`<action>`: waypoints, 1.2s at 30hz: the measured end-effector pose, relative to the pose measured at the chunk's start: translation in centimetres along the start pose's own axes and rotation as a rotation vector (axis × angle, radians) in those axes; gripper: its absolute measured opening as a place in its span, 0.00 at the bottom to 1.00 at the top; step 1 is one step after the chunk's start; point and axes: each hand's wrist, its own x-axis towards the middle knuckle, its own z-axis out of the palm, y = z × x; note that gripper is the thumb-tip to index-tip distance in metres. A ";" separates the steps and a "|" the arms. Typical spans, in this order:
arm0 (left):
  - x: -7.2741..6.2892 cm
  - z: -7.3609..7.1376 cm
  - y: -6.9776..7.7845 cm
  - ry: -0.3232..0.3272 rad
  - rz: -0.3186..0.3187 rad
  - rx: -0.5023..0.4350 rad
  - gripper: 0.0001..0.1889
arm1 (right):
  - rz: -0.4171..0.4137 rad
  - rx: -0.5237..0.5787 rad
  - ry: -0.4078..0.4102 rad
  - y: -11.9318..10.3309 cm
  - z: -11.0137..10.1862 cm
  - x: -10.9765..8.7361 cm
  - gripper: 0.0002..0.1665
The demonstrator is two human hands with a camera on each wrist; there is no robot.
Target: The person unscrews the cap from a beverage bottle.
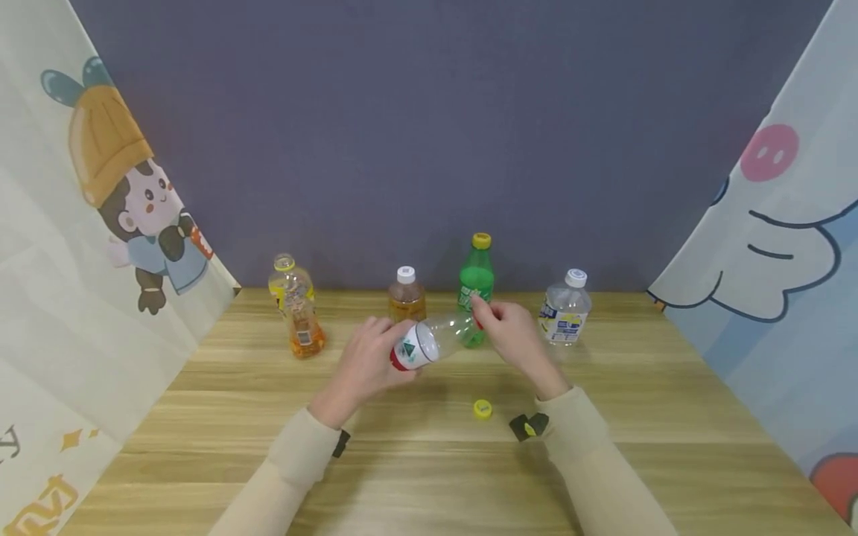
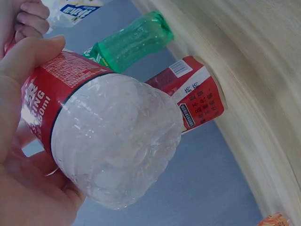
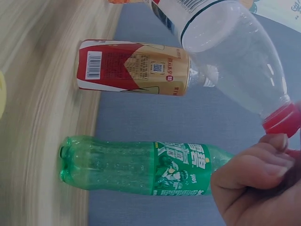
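A clear plastic bottle [image 1: 447, 334] with a red and white label is held tilted above the table, its neck toward the right. My left hand [image 1: 372, 356] grips it round the label near its base; the left wrist view shows the thumb on top and fingers beneath. Inside, the bottle [image 2: 117, 141] shows no coloured liquid. At its neck, my right hand [image 1: 512, 333] pinches the red cap [image 3: 281, 120] between thumb and curled fingers. The cap sits on the bottle's mouth. Below the hands, a loose yellow cap [image 1: 482, 409] lies on the table.
Behind the hands stand a brown-liquid bottle [image 1: 406, 294] with a white cap and a green bottle [image 1: 477, 281] with a yellow cap. A clear white-capped bottle [image 1: 565, 309] is at right. At left, an uncapped yellow-labelled bottle [image 1: 281, 277] stands behind an orange-bottomed bottle [image 1: 308, 341].
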 end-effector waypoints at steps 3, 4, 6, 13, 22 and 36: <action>0.1 -0.2 -0.1 -0.011 -0.004 0.012 0.39 | 0.025 -0.007 0.004 0.1 0.0 -0.2 0.37; 0.2 -0.3 -0.1 -0.014 -0.005 0.015 0.39 | 0.038 -0.005 0.007 0.0 0.0 -0.2 0.38; 0.3 -0.4 -0.1 -0.016 0.001 0.030 0.38 | 0.070 0.006 0.017 0.0 0.0 -0.3 0.40; 0.6 -0.3 -0.1 0.001 0.027 0.105 0.40 | 0.172 -0.031 0.017 -0.4 -0.1 -0.4 0.43; 0.4 -0.1 0.0 0.013 0.027 0.114 0.42 | 0.185 -0.048 0.011 -0.1 0.0 -0.6 0.43; 0.4 -0.5 -0.3 -0.017 0.041 0.080 0.37 | 0.042 -0.019 0.017 0.5 0.0 -0.8 0.38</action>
